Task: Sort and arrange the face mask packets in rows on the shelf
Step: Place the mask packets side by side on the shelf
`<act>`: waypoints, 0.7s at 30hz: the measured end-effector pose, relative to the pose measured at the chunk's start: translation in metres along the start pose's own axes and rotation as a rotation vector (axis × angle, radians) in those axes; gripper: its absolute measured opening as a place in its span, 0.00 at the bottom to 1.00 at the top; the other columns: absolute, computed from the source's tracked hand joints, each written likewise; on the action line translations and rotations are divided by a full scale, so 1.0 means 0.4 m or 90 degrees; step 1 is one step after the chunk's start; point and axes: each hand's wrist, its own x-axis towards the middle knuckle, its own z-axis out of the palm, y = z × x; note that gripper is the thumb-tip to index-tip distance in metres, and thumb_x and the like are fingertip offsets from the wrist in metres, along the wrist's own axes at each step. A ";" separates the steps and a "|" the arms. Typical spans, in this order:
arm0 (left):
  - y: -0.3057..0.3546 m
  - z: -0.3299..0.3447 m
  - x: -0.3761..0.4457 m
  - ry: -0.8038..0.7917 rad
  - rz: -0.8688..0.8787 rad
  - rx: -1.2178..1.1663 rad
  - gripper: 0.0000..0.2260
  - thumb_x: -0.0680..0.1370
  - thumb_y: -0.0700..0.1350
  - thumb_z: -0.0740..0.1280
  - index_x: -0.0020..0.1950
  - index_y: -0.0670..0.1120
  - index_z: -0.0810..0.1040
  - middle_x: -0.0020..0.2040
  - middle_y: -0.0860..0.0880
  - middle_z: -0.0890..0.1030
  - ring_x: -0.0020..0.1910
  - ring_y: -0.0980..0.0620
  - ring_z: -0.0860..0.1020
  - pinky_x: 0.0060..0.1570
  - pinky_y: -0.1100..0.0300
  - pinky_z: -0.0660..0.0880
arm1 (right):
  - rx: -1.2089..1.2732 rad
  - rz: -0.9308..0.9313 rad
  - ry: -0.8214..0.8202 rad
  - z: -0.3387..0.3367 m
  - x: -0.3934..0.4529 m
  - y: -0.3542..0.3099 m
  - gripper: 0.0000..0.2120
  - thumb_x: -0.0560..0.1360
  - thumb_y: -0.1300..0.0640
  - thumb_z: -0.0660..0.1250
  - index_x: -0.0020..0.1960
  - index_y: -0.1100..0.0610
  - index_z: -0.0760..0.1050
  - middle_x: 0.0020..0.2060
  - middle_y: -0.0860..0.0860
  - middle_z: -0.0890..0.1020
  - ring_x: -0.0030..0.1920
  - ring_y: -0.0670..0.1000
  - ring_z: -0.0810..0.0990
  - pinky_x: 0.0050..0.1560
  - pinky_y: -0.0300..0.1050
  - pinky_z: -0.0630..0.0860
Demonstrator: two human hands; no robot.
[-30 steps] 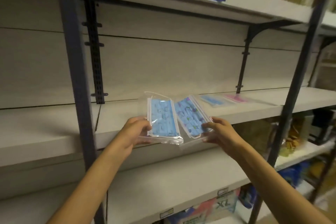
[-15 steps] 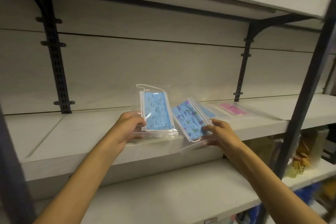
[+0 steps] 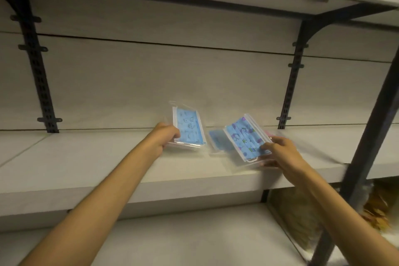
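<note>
A left hand (image 3: 165,136) grips a blue mask packet (image 3: 189,128) above the shelf (image 3: 86,157), tilted as if for laying down; at three o'clock, the right hand (image 3: 280,151) pinches a patterned packet (image 3: 247,137) over a plain blue one (image 3: 218,140), seemingly grouping like with like.

Both arms reaching forward, left hand (image 3: 165,136) fingers curled in a grip, right hand (image 3: 280,151) pinching

Left hand (image 3: 165,136) grips blue mask packet (image 3: 188,128); right hand (image 3: 280,152) pinches patterned packet (image 3: 246,138) over shelf (image 3: 86,157).
</note>
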 end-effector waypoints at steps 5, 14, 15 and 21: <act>0.018 0.118 0.048 -0.022 -0.016 0.045 0.19 0.76 0.35 0.65 0.67 0.37 0.70 0.53 0.41 0.75 0.49 0.46 0.73 0.40 0.60 0.69 | -0.014 0.006 0.030 -0.096 0.043 0.006 0.11 0.76 0.67 0.64 0.58 0.63 0.75 0.47 0.59 0.83 0.43 0.60 0.86 0.35 0.49 0.82; 0.026 0.275 0.086 -0.097 0.009 0.154 0.11 0.75 0.36 0.69 0.56 0.39 0.77 0.48 0.44 0.82 0.39 0.52 0.78 0.33 0.66 0.74 | 0.012 0.015 0.048 -0.161 0.088 0.009 0.11 0.77 0.68 0.64 0.58 0.63 0.75 0.48 0.59 0.83 0.42 0.58 0.86 0.29 0.42 0.80; 0.025 0.285 0.088 -0.104 0.022 0.176 0.10 0.73 0.40 0.71 0.53 0.41 0.77 0.48 0.46 0.82 0.40 0.53 0.78 0.35 0.67 0.75 | 0.004 0.014 0.046 -0.162 0.092 0.011 0.11 0.76 0.68 0.64 0.58 0.64 0.75 0.48 0.59 0.83 0.42 0.58 0.86 0.29 0.43 0.80; -0.007 0.296 0.105 -0.008 0.113 0.558 0.48 0.66 0.69 0.72 0.73 0.42 0.59 0.68 0.44 0.65 0.69 0.44 0.66 0.61 0.51 0.68 | -0.001 0.014 0.028 -0.142 0.103 0.024 0.11 0.77 0.67 0.64 0.58 0.64 0.75 0.47 0.58 0.83 0.43 0.58 0.87 0.34 0.46 0.82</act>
